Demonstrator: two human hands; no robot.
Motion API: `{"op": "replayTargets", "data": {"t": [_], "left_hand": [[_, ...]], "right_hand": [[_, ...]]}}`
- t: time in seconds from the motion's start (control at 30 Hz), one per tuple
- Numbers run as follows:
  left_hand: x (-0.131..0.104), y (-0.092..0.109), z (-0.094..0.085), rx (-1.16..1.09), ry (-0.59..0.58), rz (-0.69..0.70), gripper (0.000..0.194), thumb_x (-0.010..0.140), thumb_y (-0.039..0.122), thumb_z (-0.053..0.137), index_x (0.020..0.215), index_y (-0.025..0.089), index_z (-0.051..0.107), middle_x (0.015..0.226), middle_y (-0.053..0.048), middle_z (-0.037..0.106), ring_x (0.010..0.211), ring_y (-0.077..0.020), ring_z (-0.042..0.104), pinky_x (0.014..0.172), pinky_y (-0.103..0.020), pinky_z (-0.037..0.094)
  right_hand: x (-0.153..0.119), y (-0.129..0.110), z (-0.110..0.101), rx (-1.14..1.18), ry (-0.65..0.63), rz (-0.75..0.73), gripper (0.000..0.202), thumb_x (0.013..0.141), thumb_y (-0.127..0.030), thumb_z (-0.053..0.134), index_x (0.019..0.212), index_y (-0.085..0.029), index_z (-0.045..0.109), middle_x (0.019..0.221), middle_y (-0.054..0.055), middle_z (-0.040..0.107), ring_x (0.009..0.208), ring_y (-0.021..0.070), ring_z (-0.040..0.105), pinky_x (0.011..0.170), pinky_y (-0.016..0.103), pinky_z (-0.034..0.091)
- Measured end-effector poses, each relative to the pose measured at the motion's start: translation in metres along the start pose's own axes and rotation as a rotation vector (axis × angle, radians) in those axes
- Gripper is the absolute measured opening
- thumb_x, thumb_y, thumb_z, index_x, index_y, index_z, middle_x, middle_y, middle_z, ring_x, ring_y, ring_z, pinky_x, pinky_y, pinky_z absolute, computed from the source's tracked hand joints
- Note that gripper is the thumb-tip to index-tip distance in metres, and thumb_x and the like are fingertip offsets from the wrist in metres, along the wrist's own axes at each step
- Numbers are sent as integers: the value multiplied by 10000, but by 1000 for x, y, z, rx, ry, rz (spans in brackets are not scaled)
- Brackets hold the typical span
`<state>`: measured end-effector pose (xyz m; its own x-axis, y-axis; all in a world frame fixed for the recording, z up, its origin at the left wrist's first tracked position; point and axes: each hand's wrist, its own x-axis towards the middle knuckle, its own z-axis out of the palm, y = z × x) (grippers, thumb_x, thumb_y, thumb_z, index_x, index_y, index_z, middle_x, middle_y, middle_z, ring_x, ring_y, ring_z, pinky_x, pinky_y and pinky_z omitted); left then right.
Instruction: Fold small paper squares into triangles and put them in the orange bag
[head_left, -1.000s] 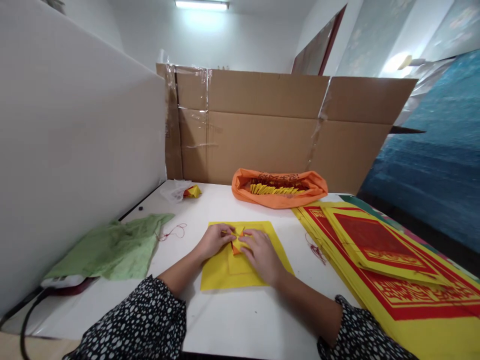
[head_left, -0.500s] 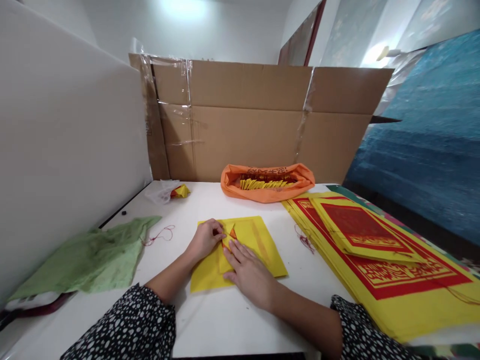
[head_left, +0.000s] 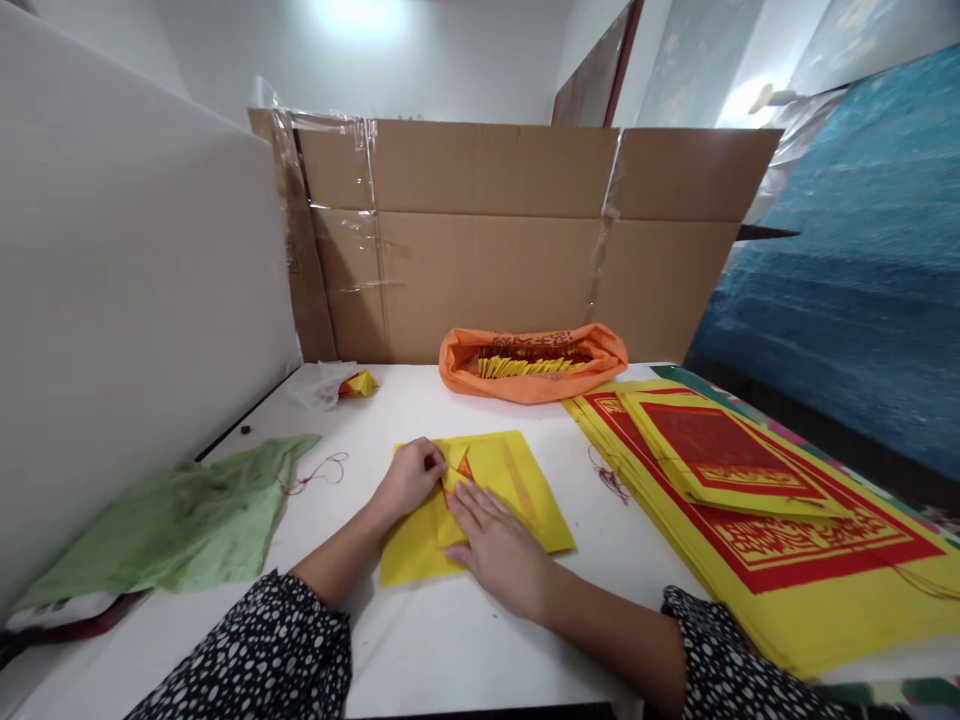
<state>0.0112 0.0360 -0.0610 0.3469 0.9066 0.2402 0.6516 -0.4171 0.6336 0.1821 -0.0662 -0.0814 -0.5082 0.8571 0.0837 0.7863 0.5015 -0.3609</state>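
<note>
A yellow sheet [head_left: 540,500] lies on the white table in front of me, with a smaller folded yellow piece [head_left: 454,460] on it that shows orange-red at its creases. My left hand [head_left: 411,478] pinches the folded piece at its left edge, thumb and fingertips together. Flat across the lower right part of the same piece rests my right hand [head_left: 499,545], palm down with its fingers stretched out, covering part of it.
An orange bag [head_left: 532,390] of folded yellow pieces stands against the cardboard [head_left: 487,260]. Yellow-and-red sheets [head_left: 750,600] are stacked at the right. A green cloth [head_left: 180,520], a plastic bag [head_left: 319,385] and red threads [head_left: 319,472] lie left; more thread [head_left: 613,480] lies right.
The view has shifted slightly. Both hands stay at nearly the same place on the folded piece.
</note>
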Motion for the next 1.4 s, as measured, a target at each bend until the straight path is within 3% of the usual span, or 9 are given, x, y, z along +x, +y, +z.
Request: {"op": "replayTargets", "data": {"t": [0.17, 0.43, 0.6, 0.73, 0.83, 0.93, 1.1, 1.23, 1.4], "left_hand": [[1, -2, -2, -18, -22, 41, 114, 703, 185, 576, 604, 191, 521, 861, -51, 652, 766, -189, 598, 725, -308, 454], [6, -4, -5, -82, -64, -16, 50, 691, 207, 617, 673, 187, 575, 848, -34, 635, 768, -189, 595, 742, -317, 470], [18, -7, -1, -27, -118, -13, 469, 560, 222, 763, 1010, 178, 640, 893, -33, 563, 795, -205, 570, 716, -304, 472], [29, -9, 0, 81, -173, -74, 499, 479, 203, 809, 958, 188, 668, 902, -51, 565, 886, -263, 570, 767, -327, 447], [31, -11, 0, 57, -187, -98, 519, 437, 222, 834, 926, 196, 659, 883, -39, 590, 853, -254, 581, 730, -305, 443], [27, -11, -1, -3, -204, -108, 470, 479, 237, 811, 914, 186, 641, 824, -17, 619, 780, -224, 592, 668, -274, 439], [17, -6, -3, -113, -215, -105, 298, 575, 302, 753, 818, 184, 628, 709, 20, 630, 684, -198, 588, 597, -254, 416], [13, -5, -4, -209, -124, -88, 220, 675, 340, 676, 824, 178, 672, 644, 17, 627, 630, -179, 565, 593, -257, 391], [10, -7, -2, -478, -142, -148, 361, 734, 471, 639, 891, 150, 685, 624, -1, 634, 569, -158, 561, 557, -249, 395]], "right_hand": [[1, -1, 3, -18, 20, -11, 651, 981, -502, 356, 1472, -75, 328, 1548, 163, 227, 1454, 259, 141, 1196, 431, 151], [-3, -4, 3, 37, 54, -13, 609, 987, -468, 366, 1479, -111, 326, 1558, 133, 199, 1457, 261, 122, 1193, 447, 162], [0, -2, -3, 79, 41, -11, 609, 974, -494, 394, 1471, -143, 352, 1552, 105, 241, 1452, 250, 161, 1190, 438, 169], [-5, -3, -6, 80, 2, 19, 651, 946, -527, 442, 1460, -135, 375, 1539, 122, 275, 1447, 271, 179, 1183, 442, 180], [-14, 7, -18, 105, -10, 58, 640, 911, -538, 507, 1410, -140, 459, 1495, 145, 370, 1410, 295, 289, 1152, 458, 242], [-16, 31, -43, 271, 14, 108, 507, 912, -510, 513, 1297, -186, 577, 1363, 116, 558, 1269, 273, 504, 1064, 425, 376], [5, 58, -76, 479, 235, 213, 374, 901, -406, 542, 1216, -211, 591, 1234, 91, 645, 1140, 249, 597, 966, 407, 457], [28, 45, -61, 555, 287, 96, 335, 879, -344, 567, 1190, -220, 563, 1190, 77, 623, 1039, 211, 626, 884, 365, 506], [41, 40, -27, 663, 349, 61, 417, 777, -217, 634, 1185, -238, 554, 1234, 75, 540, 1035, 191, 597, 894, 351, 503]]}}
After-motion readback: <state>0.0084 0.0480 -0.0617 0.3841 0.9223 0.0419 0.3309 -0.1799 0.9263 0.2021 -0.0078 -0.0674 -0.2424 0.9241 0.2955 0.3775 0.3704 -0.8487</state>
